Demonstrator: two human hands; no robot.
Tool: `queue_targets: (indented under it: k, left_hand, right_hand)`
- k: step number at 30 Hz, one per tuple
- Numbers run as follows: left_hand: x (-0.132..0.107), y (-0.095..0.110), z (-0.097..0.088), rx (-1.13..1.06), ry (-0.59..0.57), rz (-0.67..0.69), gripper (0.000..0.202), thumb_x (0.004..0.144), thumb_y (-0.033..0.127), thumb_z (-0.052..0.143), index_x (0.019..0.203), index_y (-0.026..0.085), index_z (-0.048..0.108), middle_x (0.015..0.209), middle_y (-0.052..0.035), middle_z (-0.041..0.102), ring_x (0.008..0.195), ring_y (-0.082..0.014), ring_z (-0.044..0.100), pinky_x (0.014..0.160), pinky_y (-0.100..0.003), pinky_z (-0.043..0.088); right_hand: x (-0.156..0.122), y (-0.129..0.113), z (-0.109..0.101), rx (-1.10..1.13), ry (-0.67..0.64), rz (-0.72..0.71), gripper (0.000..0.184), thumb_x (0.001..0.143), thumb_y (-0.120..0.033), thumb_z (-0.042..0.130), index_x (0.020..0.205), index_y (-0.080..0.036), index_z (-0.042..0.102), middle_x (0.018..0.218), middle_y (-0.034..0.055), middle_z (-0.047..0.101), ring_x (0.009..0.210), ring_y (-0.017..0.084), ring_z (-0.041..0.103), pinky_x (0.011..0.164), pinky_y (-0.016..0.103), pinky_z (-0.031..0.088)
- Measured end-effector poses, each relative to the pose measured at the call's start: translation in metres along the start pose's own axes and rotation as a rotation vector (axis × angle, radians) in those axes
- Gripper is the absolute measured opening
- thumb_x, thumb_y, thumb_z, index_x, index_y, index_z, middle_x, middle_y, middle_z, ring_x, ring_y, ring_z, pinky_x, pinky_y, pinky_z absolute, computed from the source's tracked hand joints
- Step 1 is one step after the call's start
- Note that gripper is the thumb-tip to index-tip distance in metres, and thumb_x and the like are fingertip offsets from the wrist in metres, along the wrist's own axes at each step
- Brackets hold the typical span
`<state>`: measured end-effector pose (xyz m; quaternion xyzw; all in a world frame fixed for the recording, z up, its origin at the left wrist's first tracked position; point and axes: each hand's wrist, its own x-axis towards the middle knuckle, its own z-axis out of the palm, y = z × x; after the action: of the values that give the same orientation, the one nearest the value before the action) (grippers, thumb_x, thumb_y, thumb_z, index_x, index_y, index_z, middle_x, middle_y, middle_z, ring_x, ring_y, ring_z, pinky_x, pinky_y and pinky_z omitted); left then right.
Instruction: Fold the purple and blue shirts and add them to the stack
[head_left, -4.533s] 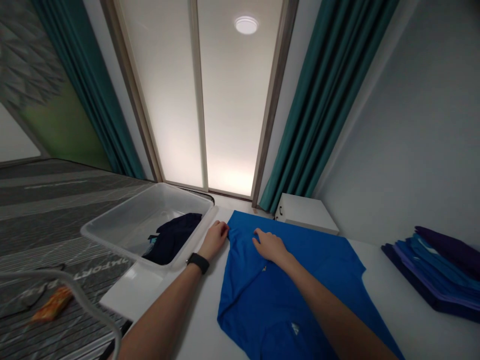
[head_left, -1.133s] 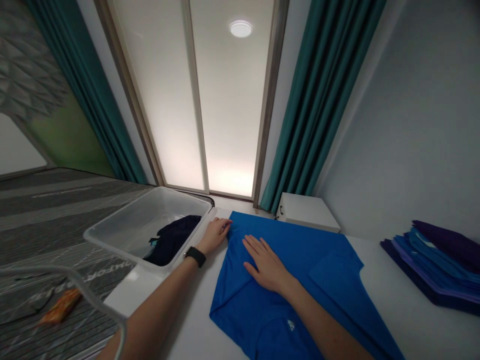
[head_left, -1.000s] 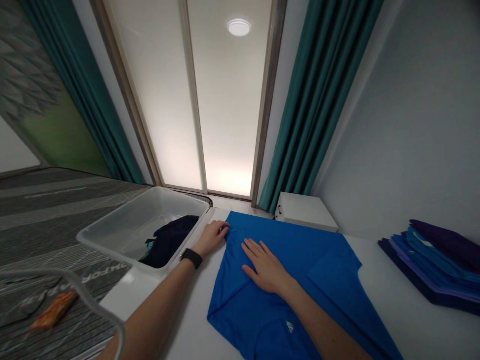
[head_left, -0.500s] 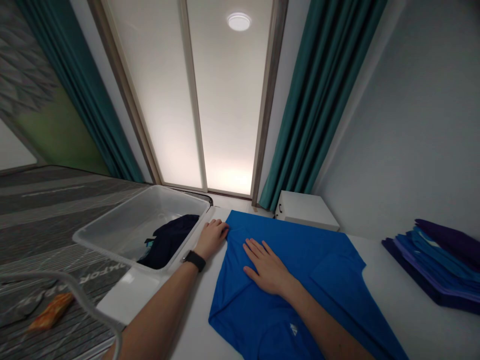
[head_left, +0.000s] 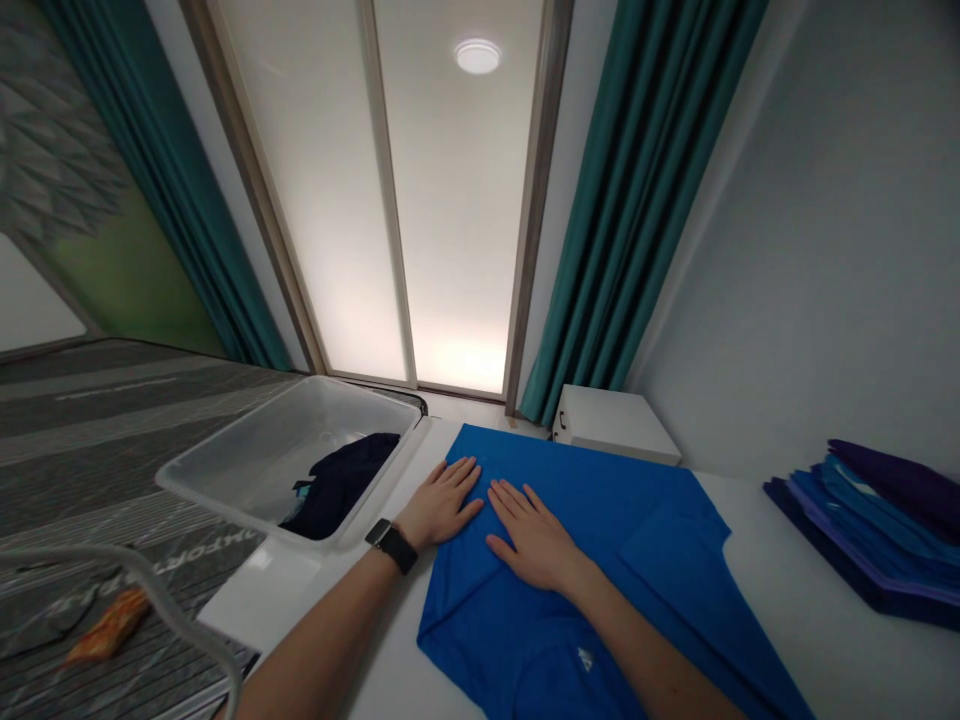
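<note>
A blue T-shirt [head_left: 600, 480] with a small white logo lies spread on the white table [head_left: 390, 640], its near part creased and running out of view at the bottom. My left hand [head_left: 441, 503], with a dark watch on the wrist, rests flat on the shirt's left edge, fingers stretched out. Just right of it, my right hand [head_left: 531, 538] lies flat on the shirt too, palm down and fingers extended. Neither hand grips the cloth.
Left of the table stands a translucent plastic bin [head_left: 232, 475] holding dark clothing [head_left: 349, 485]. A stack of folded blue and purple garments [head_left: 877, 535] sits at the right. Beyond the table is a white cabinet [head_left: 615, 425]. A grey curved tube [head_left: 161, 600] crosses the lower left.
My left hand has moved right and slightly nearer, from the shirt's edge onto its fabric, and its fingers have straightened out flat. My right hand stays in place.
</note>
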<state>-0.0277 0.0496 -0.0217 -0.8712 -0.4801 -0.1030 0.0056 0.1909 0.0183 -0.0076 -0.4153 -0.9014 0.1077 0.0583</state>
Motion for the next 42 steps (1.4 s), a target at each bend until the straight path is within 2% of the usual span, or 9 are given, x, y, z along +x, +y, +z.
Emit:
queue_targets:
  k: [9,15,20,23,26,30,37,42]
  left_hand:
    - [0.000,-0.001,0.000,-0.021,-0.023,-0.015,0.067,0.097,0.061,0.028,0.150,0.021,0.030,0.156,-0.0077,0.028,0.145,-0.0237,0.024,0.118,-0.046,0.016]
    - [-0.004,-0.005,-0.013,-0.027,-0.003,-0.044,0.058,0.102,0.049,0.020,0.152,0.020,0.025,0.158,-0.0064,0.023,0.146,-0.0203,0.018,0.119,-0.045,0.015]
    - [-0.028,0.000,-0.027,-0.052,-0.081,0.083,0.059,0.101,0.052,0.025,0.152,0.022,0.023,0.158,-0.0063,0.023,0.146,-0.0213,0.019,0.119,-0.044,0.015]
    - [-0.044,-0.001,-0.030,-0.068,-0.131,0.111,0.061,0.100,0.053,0.028,0.153,0.024,0.020,0.159,-0.0068,0.021,0.146,-0.0219,0.020,0.119,-0.045,0.017]
    - [-0.052,-0.006,-0.032,-0.077,-0.138,0.132,0.062,0.099,0.054,0.030,0.154,0.027,0.017,0.159,-0.0060,0.018,0.146,-0.0224,0.020,0.119,-0.046,0.017]
    - [-0.055,-0.008,-0.034,-0.088,-0.123,0.157,0.060,0.098,0.054,0.034,0.152,0.031,0.022,0.160,-0.0042,0.017,0.146,-0.0244,0.019,0.119,-0.048,0.016]
    - [-0.073,0.005,-0.044,-0.140,-0.160,0.150,0.064,0.098,0.052,0.036,0.154,0.027,0.016,0.160,-0.0052,0.015,0.146,-0.0259,0.018,0.119,-0.049,0.016]
    - [-0.095,0.012,-0.052,-0.177,-0.150,0.174,0.065,0.099,0.047,0.039,0.154,0.027,0.012,0.159,-0.0066,0.021,0.145,-0.0261,0.022,0.119,-0.049,0.016]
  right_hand:
    - [0.001,0.002,0.003,0.001,-0.005,-0.003,0.070,0.097,-0.057,0.022,0.153,-0.014,0.019,0.159,0.0075,0.014,0.147,0.020,0.008,0.120,0.043,0.003]
    - [0.001,0.004,0.005,-0.011,0.007,-0.011,0.070,0.097,-0.057,0.020,0.153,-0.014,0.019,0.159,0.0076,0.013,0.147,0.021,0.008,0.119,0.044,0.002]
    - [0.001,0.003,0.004,-0.013,-0.007,-0.005,0.072,0.097,-0.057,0.020,0.153,-0.014,0.018,0.160,0.0073,0.012,0.147,0.021,0.008,0.120,0.044,0.002]
    - [0.001,0.002,0.003,-0.012,-0.010,0.001,0.072,0.097,-0.058,0.020,0.153,-0.014,0.017,0.160,0.0069,0.012,0.147,0.021,0.008,0.120,0.044,0.002]
    - [0.001,0.000,0.001,-0.007,-0.018,0.009,0.072,0.096,-0.058,0.020,0.153,-0.014,0.019,0.160,0.0068,0.013,0.147,0.021,0.008,0.119,0.044,0.003]
    - [0.000,-0.001,-0.001,-0.007,-0.029,0.015,0.072,0.096,-0.059,0.020,0.153,-0.015,0.019,0.160,0.0062,0.012,0.147,0.021,0.008,0.119,0.043,0.003]
    - [0.000,-0.001,-0.002,-0.006,-0.041,0.020,0.073,0.096,-0.060,0.017,0.154,-0.016,0.017,0.160,0.0051,0.010,0.147,0.020,0.007,0.119,0.042,0.001]
    - [-0.001,-0.002,-0.002,-0.010,-0.042,0.021,0.073,0.096,-0.060,0.017,0.153,-0.016,0.017,0.160,0.0057,0.010,0.148,0.020,0.006,0.119,0.043,0.002]
